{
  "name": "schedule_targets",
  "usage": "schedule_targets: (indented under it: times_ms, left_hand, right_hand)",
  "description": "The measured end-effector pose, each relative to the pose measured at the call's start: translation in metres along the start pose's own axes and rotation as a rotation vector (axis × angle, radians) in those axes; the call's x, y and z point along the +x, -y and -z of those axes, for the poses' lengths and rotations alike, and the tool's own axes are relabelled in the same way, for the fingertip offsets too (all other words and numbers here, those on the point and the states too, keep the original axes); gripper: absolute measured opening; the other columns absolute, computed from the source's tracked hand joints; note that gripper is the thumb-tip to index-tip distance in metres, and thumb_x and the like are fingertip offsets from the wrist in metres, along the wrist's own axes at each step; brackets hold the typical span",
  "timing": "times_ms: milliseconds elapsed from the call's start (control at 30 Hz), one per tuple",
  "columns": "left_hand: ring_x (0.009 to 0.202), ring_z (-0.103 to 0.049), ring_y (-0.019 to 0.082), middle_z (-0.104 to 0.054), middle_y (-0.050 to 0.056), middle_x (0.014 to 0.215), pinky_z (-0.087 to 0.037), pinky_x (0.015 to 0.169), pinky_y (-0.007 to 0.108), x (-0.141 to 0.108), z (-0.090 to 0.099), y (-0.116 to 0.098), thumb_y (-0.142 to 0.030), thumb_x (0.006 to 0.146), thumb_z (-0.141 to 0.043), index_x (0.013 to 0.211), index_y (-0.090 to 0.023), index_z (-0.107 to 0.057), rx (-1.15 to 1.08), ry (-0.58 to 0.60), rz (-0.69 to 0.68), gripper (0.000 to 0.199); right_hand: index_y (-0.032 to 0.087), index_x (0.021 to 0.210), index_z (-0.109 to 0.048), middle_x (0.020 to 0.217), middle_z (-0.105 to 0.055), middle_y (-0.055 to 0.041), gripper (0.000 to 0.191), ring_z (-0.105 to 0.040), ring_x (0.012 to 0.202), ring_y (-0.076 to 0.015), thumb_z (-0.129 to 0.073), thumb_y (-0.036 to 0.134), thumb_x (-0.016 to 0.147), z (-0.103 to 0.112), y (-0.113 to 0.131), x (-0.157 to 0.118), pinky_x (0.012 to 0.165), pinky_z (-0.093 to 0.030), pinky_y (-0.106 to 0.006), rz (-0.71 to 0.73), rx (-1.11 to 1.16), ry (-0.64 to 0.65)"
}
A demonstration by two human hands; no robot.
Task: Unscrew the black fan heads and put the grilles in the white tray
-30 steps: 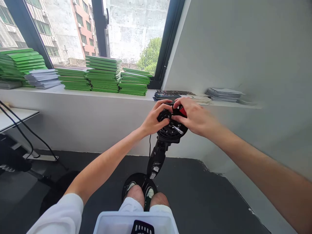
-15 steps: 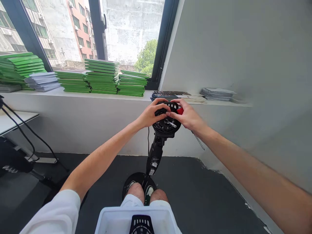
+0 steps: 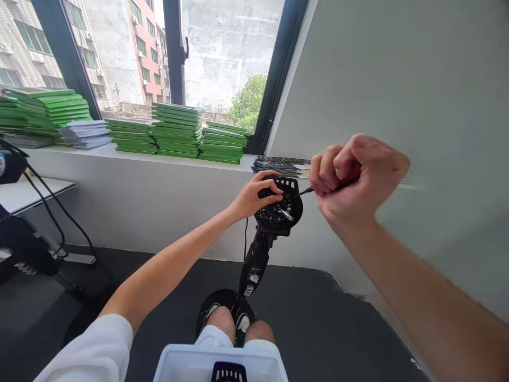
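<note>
A round black slotted housing (image 3: 274,216) sits on top of a black stand (image 3: 254,268), with a metal shaft (image 3: 285,214) sticking out of its front. My left hand (image 3: 260,196) is at the housing's upper left, thumb and fingers pinched near its centre; whatever lies between the fingertips is too small to make out. To the right, my right hand (image 3: 353,175) is wrapped in a fist round a screwdriver (image 3: 305,191), whose dark shaft points left to the housing's upper right side.
Green stacks (image 3: 177,131) and dark printed sheets (image 3: 278,165) lie on the window ledge (image 3: 131,165). On the lap rests a white bin (image 3: 183,361) holding a black slotted part (image 3: 228,371). A white table (image 3: 40,193) stands left, cables beside it.
My right hand has left the housing's face, moved right and up, and turned into a fist round the screwdriver, which now points at the housing. My left hand remains at the housing.
</note>
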State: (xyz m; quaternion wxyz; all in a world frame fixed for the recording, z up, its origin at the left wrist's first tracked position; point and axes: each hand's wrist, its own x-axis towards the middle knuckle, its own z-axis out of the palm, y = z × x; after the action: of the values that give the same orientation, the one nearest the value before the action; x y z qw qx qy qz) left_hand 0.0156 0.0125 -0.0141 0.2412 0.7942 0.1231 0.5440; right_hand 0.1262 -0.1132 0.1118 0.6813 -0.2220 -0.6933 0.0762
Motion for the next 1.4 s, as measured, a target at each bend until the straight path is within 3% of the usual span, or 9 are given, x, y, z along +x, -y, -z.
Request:
schedule_targets:
  times_ms: [467, 600, 733, 833, 933, 1100, 1233, 1300, 1400]
  left_hand:
    - [0.130, -0.059, 0.027, -0.060, 0.011, 0.136, -0.045, 0.115, 0.044, 0.002, -0.007, 0.010, -0.031, 0.088, -0.078, 0.088, -0.020, -0.073, -0.044, -0.033, -0.032, 0.012]
    - [0.126, -0.061, 0.026, -0.060, 0.010, 0.135, -0.046, 0.113, 0.043, 0.004, -0.007, 0.012, -0.032, 0.089, -0.077, 0.094, -0.022, -0.073, -0.005, -0.048, -0.051, 0.012]
    - [0.125, -0.061, 0.025, -0.061, 0.010, 0.133, -0.047, 0.111, 0.040, 0.005, -0.007, 0.013, -0.028, 0.088, -0.076, 0.102, -0.022, -0.071, 0.041, -0.070, -0.051, 0.016]
    - [0.125, -0.061, 0.025, -0.060, 0.011, 0.135, -0.047, 0.110, 0.040, 0.003, -0.006, 0.012, -0.025, 0.089, -0.075, 0.095, -0.020, -0.071, 0.059, -0.066, -0.051, 0.008]
    - [0.124, -0.062, 0.025, -0.060, 0.011, 0.138, -0.048, 0.109, 0.040, 0.001, -0.005, 0.009, -0.025, 0.090, -0.074, 0.090, -0.020, -0.071, 0.070, -0.066, -0.045, 0.006]
    - [0.124, -0.063, 0.025, -0.060, 0.012, 0.140, -0.048, 0.110, 0.042, -0.001, -0.003, 0.005, -0.027, 0.091, -0.072, 0.088, -0.019, -0.071, 0.101, -0.051, -0.012, 0.008]
    - [0.127, -0.062, 0.025, -0.060, 0.012, 0.140, -0.047, 0.112, 0.042, -0.002, -0.001, 0.004, -0.026, 0.091, -0.072, 0.090, -0.019, -0.072, 0.115, -0.038, -0.010, 0.007]
    - [0.128, -0.061, 0.025, -0.059, 0.012, 0.141, -0.046, 0.113, 0.042, -0.002, 0.000, 0.004, -0.026, 0.091, -0.072, 0.092, -0.019, -0.073, 0.137, -0.037, 0.000, 0.007]
    - [0.128, -0.061, 0.025, -0.060, 0.012, 0.141, -0.047, 0.113, 0.042, -0.003, 0.000, 0.004, -0.028, 0.090, -0.073, 0.092, -0.019, -0.073, 0.159, -0.049, 0.013, 0.009]
  right_hand:
    - [0.029, 0.044, -0.030, 0.042, -0.019, 0.0010, 0.059, -0.026, 0.038, -0.0153, -0.060, 0.069, 0.075, -0.006, -0.008, -0.004, 0.041, -0.023, -0.036, -0.229, -0.084, 0.032]
    - [0.027, 0.049, -0.035, 0.044, -0.021, 0.0029, 0.055, -0.027, 0.037, -0.0146, -0.061, 0.053, 0.089, -0.012, -0.019, -0.017, 0.042, -0.026, -0.035, 0.013, -0.004, 0.033]
    - [0.028, 0.071, -0.052, 0.057, -0.043, 0.0011, 0.035, -0.048, 0.051, -0.0193, -0.051, 0.045, 0.102, 0.001, -0.029, -0.038, 0.051, -0.042, -0.037, 0.234, -0.067, 0.148]
    - [0.032, 0.098, -0.057, 0.082, -0.061, -0.0026, 0.016, -0.066, 0.079, -0.0242, -0.045, 0.039, 0.105, 0.027, -0.019, -0.043, 0.070, -0.055, -0.043, 0.190, -0.276, 0.249]
    - [0.036, 0.106, -0.056, 0.101, -0.070, -0.0019, 0.014, -0.071, 0.096, -0.0244, -0.041, 0.034, 0.106, 0.052, -0.001, -0.037, 0.078, -0.055, -0.041, 0.120, -0.671, 0.335]
    - [0.029, 0.118, -0.053, 0.091, -0.075, -0.0044, 0.025, -0.068, 0.064, -0.0263, -0.045, 0.044, 0.100, 0.064, 0.029, -0.022, 0.053, -0.039, -0.035, 0.004, -1.195, 0.623]
    - [0.021, 0.088, -0.062, 0.053, -0.058, -0.0070, 0.046, -0.058, 0.051, -0.0257, -0.039, 0.058, 0.102, 0.048, 0.048, -0.014, 0.050, -0.023, -0.032, 0.057, -1.628, 0.675]
    - [0.020, 0.083, -0.061, 0.053, -0.057, -0.0079, 0.046, -0.058, 0.053, -0.0252, -0.039, 0.056, 0.102, 0.039, 0.054, -0.010, 0.052, -0.025, -0.032, 0.057, -1.691, 0.692]
    - [0.019, 0.113, -0.060, 0.063, -0.066, -0.0043, 0.028, -0.057, 0.053, -0.0212, -0.046, 0.037, 0.098, 0.033, 0.057, -0.003, 0.053, -0.028, -0.030, -0.008, -1.560, 0.831]
